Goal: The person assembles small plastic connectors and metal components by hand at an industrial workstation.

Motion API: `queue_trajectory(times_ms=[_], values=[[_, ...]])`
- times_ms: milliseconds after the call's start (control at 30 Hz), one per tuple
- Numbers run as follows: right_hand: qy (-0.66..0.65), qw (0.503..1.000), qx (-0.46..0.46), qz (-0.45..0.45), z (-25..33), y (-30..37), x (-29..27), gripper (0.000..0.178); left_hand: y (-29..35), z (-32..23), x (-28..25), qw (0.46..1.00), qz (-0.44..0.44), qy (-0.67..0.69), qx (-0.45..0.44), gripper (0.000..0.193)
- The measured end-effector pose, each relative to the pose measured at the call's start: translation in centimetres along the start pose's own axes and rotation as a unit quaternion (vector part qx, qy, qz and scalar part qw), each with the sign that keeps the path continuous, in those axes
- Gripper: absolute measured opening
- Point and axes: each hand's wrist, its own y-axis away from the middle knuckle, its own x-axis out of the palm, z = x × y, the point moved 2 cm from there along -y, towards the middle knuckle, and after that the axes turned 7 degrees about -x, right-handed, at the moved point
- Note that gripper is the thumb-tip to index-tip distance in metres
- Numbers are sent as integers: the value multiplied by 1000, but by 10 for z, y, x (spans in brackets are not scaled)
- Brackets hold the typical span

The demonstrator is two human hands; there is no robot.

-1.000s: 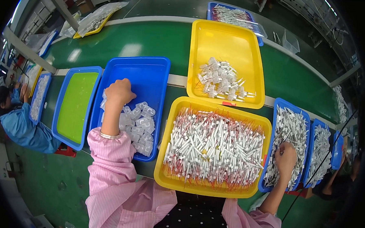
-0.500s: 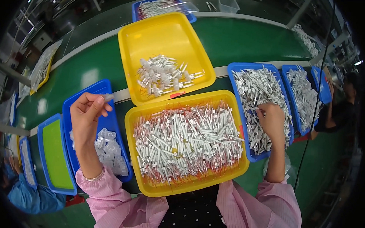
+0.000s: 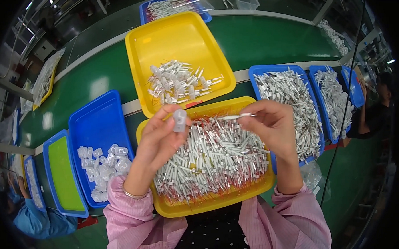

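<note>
My left hand [image 3: 159, 138] holds a small translucent plastic housing [image 3: 179, 120] upright between thumb and fingers. Facing it, my right hand [image 3: 270, 130] pinches a thin white stick-like part [image 3: 232, 117] with a silvery end, its tip pointing left. The two pieces are apart. Both hands hover over a yellow tray [image 3: 187, 210] heaped with thin white parts [image 3: 207, 156] that have red wires. To the left, a blue tray [image 3: 97, 120] has similar translucent housings [image 3: 104, 167] in its near half. A blue tray of white and silvery sticks [image 3: 287, 92] stands behind my right hand.
Beyond the near tray, another yellow tray [image 3: 176, 39] contains a small pile of assembled-looking pieces [image 3: 179, 83]. A green-lined blue tray [image 3: 64, 169] sits at far left. More filled blue trays [image 3: 332, 99] line the right. Co-workers [image 3: 44, 218] sit at both sides.
My left hand has moved right from the blue tray, bringing the housing over the yellow tray. My right hand has come left out of the blue tray with a stick-like part.
</note>
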Motion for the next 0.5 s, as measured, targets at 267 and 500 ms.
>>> queue_trajectory(times_ms=[267,500], values=[[-88,990,46,99,-22,0,46,17,5,8,7,997,52,-50,-17,33],[-206,963,116,128,-30,-2,40,15,2,12,-1,997,47,-35,-46,33]])
